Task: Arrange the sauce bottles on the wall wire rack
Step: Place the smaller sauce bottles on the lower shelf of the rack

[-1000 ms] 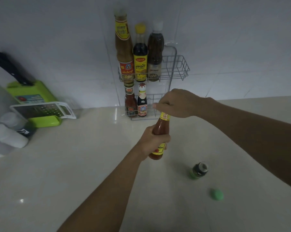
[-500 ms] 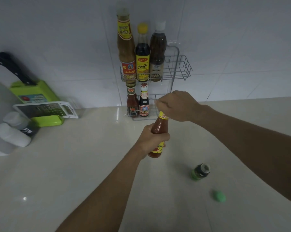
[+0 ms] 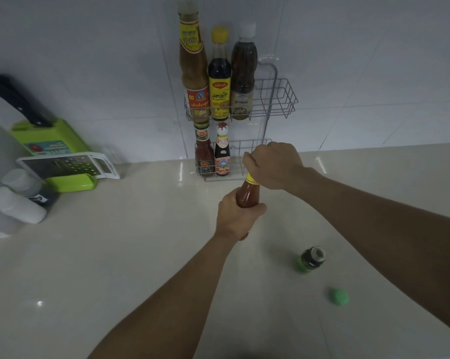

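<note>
A two-tier wire rack (image 3: 283, 99) hangs on the tiled wall. Its upper tier holds three tall bottles: a brown sauce bottle (image 3: 192, 66), a dark yellow-capped bottle (image 3: 219, 79) and a dark white-capped bottle (image 3: 243, 73). Two small bottles stand on the lower tier, a red one (image 3: 204, 151) and a dark one (image 3: 222, 154). In front of the rack my left hand (image 3: 238, 218) grips the body of a red chili sauce bottle (image 3: 247, 194). My right hand (image 3: 271, 164) is closed over that bottle's top, hiding the cap.
A small green jar (image 3: 310, 260) without its lid stands on the counter, with a green lid (image 3: 338, 296) lying to its right. At the left are a green knife block (image 3: 45, 136), a grater (image 3: 66, 164) and white shakers (image 3: 14, 203).
The chili sauce bottle and both hands have stayed in nearly the same place in front of the rack. My right hand has stayed closed over its top.
</note>
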Available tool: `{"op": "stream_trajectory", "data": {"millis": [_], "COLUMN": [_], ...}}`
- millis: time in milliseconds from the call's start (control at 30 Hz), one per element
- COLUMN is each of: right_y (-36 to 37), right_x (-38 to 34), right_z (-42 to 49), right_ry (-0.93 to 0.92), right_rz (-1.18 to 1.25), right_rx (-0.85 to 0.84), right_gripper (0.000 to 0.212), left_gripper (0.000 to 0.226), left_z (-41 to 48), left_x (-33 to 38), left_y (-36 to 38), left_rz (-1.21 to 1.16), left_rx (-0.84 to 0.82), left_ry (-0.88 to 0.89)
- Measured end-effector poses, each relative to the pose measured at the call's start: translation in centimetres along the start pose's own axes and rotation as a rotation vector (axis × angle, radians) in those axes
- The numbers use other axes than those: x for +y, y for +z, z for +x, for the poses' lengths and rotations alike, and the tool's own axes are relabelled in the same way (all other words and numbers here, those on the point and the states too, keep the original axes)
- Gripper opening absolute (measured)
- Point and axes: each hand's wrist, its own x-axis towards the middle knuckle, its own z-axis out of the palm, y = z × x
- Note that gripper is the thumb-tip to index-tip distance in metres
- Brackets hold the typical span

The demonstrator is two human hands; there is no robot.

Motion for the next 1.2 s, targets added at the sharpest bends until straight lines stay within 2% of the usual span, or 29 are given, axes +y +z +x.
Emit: {"op": "stream_trajectory", "data": {"millis": [133,167,233,300,367,433,533,700,800,900,1067,1200], "right_y": [0.9,1.1,1.4,1.5,2.0,3.3,4.9,4.8,5.1,5.2,6.3,8.2], "right_x": [-0.7,-0.8,-0.8,-0.5,-0.1,0.2,0.5,1.5,2.8,3.7,3.8,3.3], "right_z": [-0.2,-0.2,-0.3,-0.6,-1.1,-1.5,-1.2,0.2,1.7,3.3,5.3,6.6], "right_ry": [0.092,0.136,0.216,0.269,0.296,0.261,0.274,0.308,0.347,0.363,0.345,0.337], "right_rz": [0.08,0.154,0.457,0.851,1.127,1.247,1.283,1.192,1.197,1.21,1.183,1.117], "right_rx": [-0.032,-0.034,-0.046,-0.028,-0.099,-0.196,-0.128,0.027,0.124,0.218,0.319,0.287], "right_gripper": [0.039,0.045,0.059,0.064,0.051,0.022,0.018,0.021,0.02,0.026,0.023,0.023], "left_gripper": [0.035,0.034,0.031,0.029,0.023,0.025,0.051,0.069,0.088,0.086,0.092,0.091], "left_z": [-0.3,-0.2,0.1,0.7,1.5,2.5,4.0,6.2,7.9,9.9,11.5,12.8], "left_x": [-0.9,-1.1,-1.1,-0.8,-0.2,0.3,0.7,1.4,0.9,-0.6,-0.7,-1.0], "left_y": [0.4,0.4,0.3,0.1,-0.1,-0.1,0.2,0.6,-0.2,-1.0,-2.4,-3.1], "left_rz": [0.021,0.019,-0.004,-0.044,-0.101,-0.125,-0.122,-0.193,-0.128,-0.07,0.096,0.094], "left_rx": [0.018,0.016,0.006,0.002,0.01,0.019,-0.011,-0.095,-0.021,0.109,0.278,0.293], "left_ry": [-0.008,-0.015,-0.031,-0.047,-0.063,-0.045,0.007,0.04,0.031,0.053,-0.024,-0.039]}}
